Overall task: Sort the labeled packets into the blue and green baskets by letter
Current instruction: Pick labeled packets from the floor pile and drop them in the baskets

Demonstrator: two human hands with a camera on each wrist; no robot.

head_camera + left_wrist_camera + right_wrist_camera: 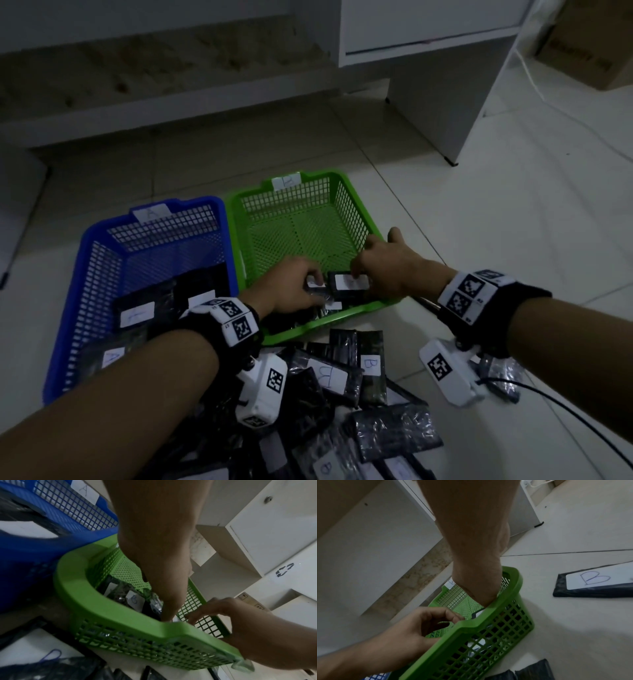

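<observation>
The blue basket (68, 308), labelled A, holds a few black packets (137, 313). Beside it the green basket (308, 325), labelled B, has both hands in its near end. My left hand (294, 284) curls over a small packet's white label (313, 283); whether it grips the packet is hidden. My right hand (383, 263) touches a black packet (349, 284) with its fingertips, thumb spread wide. In the left wrist view a B packet (134, 599) lies inside the green basket (102, 608). Several loose packets (329, 375) are piled on the floor.
A white cabinet (445, 113) stands behind the baskets, with a cardboard box (589, 44) at the far right. A black cable (565, 407) runs along the floor by my right arm. One B packet (590, 582) lies right of the green basket (513, 585).
</observation>
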